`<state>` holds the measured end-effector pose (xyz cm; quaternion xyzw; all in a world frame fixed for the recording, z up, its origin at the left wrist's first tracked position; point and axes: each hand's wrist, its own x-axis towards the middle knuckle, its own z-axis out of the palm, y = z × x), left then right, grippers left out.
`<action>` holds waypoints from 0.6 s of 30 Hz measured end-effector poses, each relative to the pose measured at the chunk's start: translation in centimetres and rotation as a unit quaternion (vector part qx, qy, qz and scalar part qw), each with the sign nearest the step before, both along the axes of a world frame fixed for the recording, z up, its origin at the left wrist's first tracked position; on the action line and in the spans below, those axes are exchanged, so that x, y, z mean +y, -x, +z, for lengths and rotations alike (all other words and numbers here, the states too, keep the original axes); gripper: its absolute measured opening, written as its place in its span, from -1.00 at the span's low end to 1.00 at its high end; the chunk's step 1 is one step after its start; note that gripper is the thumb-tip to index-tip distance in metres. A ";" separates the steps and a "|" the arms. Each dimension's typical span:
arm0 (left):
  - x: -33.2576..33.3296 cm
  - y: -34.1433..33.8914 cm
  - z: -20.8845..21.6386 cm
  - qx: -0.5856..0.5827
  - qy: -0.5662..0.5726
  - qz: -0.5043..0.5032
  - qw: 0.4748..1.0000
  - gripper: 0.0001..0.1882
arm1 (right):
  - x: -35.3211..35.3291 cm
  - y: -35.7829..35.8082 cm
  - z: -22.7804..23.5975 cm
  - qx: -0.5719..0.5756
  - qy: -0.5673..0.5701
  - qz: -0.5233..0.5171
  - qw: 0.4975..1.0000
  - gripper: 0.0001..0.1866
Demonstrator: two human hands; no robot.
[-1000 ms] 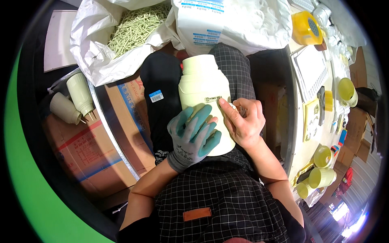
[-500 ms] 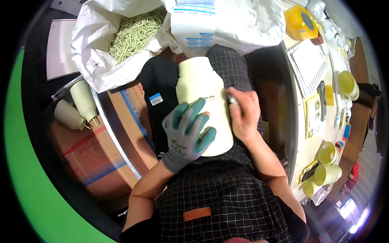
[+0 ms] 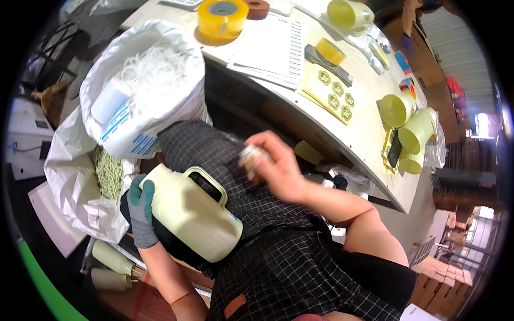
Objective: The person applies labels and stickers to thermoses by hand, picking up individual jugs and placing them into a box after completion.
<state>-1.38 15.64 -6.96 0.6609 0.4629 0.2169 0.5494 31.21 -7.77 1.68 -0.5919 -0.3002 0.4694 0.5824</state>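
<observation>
Seen from above, a pale yellow-green jug [image 3: 195,214] with a moulded handle lies tilted across the person's lap, on the checked apron [image 3: 278,257]. Its long axis runs from upper left, where the gloved left hand [image 3: 140,206] grips the narrow end, to lower right, where the broad base rests against the apron. The left hand's fingers are curled and pressed onto the jug wall; the glove is teal and grey.

The right hand [image 3: 276,168] hovers up and to the right of the jug, apart from it, above the handle side. Its fingers are drawn together, pinching a small pale object [image 3: 251,155] that motion blur leaves unidentifiable. Thus the jug lies down and to the left of the right hand, while the left hand already touches it and is the nearer.

Around the lap: a white sack [image 3: 144,85] of pale rings stands at upper left, and beside it a second open bag [image 3: 104,176] holds green sticks. Two cream bottles [image 3: 110,267] lie at lower left. The curved white table [image 3: 353,134] beyond the right hand carries a tape roll [image 3: 222,16], a printed sheet [image 3: 273,48], a sheet of round stickers [image 3: 332,93] and several yellow cups [image 3: 407,120]. Nothing stands between the right hand and the jug; the table edge lies just behind the hand.
</observation>
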 end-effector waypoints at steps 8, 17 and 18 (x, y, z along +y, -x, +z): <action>-1.3 -15.8 9.6 0.084 -0.444 -0.108 0.885 -0.54 | -10.0 -25.5 -4.5 -0.418 0.253 -0.281 0.826 -0.72; -14.1 -48.3 3.6 0.023 -0.434 -0.373 0.820 -0.57 | -10.9 -29.9 -6.4 -0.583 0.230 -0.274 0.729 -0.76; -14.4 -49.4 3.0 0.106 -0.451 -0.383 0.800 -0.56 | -10.9 -30.0 -6.3 -0.591 0.212 -0.267 0.731 -0.77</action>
